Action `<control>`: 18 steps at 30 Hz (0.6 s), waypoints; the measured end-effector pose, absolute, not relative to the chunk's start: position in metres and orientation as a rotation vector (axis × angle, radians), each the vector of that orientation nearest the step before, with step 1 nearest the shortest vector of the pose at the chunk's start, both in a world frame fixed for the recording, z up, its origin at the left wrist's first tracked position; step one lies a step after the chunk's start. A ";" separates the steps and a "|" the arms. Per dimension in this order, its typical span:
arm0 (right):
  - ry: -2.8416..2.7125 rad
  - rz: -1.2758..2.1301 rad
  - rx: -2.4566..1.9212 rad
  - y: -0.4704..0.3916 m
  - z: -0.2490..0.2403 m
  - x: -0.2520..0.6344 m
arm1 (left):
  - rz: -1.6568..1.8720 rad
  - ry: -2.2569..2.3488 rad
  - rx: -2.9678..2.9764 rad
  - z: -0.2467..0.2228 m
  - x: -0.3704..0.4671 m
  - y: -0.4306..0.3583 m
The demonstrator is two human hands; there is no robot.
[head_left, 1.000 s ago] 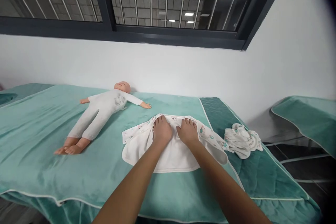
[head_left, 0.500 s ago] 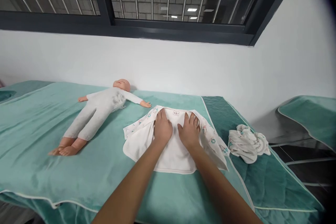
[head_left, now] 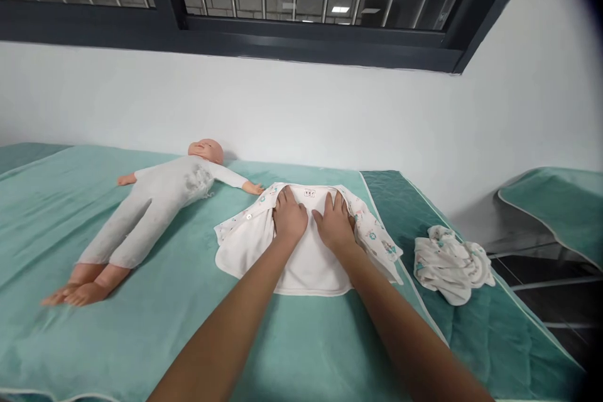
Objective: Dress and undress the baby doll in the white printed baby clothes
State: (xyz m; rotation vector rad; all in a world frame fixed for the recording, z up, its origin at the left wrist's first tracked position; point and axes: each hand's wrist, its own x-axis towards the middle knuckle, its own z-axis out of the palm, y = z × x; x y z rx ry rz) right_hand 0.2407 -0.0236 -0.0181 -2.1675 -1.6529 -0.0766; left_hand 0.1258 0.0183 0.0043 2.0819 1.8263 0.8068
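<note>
A white baby shirt [head_left: 311, 264] with printed outer edges lies spread open on the green bed cover, its inside facing up and its collar toward the wall. My left hand [head_left: 289, 218] rests flat on the left part of the shirt below the collar, fingers stretched out. Opposite it, my right hand [head_left: 335, 221] lies with spread fingers, some of them partly hidden by the folded front edge. Left of the shirt a baby doll [head_left: 164, 191] in a white body lies on its back, one hand close to the shirt's sleeve.
A crumpled printed white garment [head_left: 452, 264] lies on the darker green quilted mat [head_left: 480, 326] at the right. Behind the bed cover [head_left: 188, 339] rise a white wall [head_left: 292, 113] and a dark-framed window [head_left: 301, 47]. Another green-covered surface [head_left: 556, 201] stands at the far right.
The camera view has shifted slightly, so the doll appears farther left and lower. Both hands stay on the shirt in nearly the same pose.
</note>
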 end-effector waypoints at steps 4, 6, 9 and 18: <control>-1.666 -0.081 -2.178 -0.006 -0.023 0.249 | 0.787 1.867 2.087 0.000 0.137 0.033; -1.661 -0.080 -2.152 -0.001 -0.028 0.252 | 0.818 1.893 2.126 -0.007 0.140 0.037; -1.617 -0.140 -2.077 0.003 -0.035 0.255 | 0.917 1.892 2.217 -0.016 0.140 0.038; -1.552 -0.164 -1.970 0.005 -0.037 0.260 | 1.058 1.908 2.276 -0.018 0.139 0.037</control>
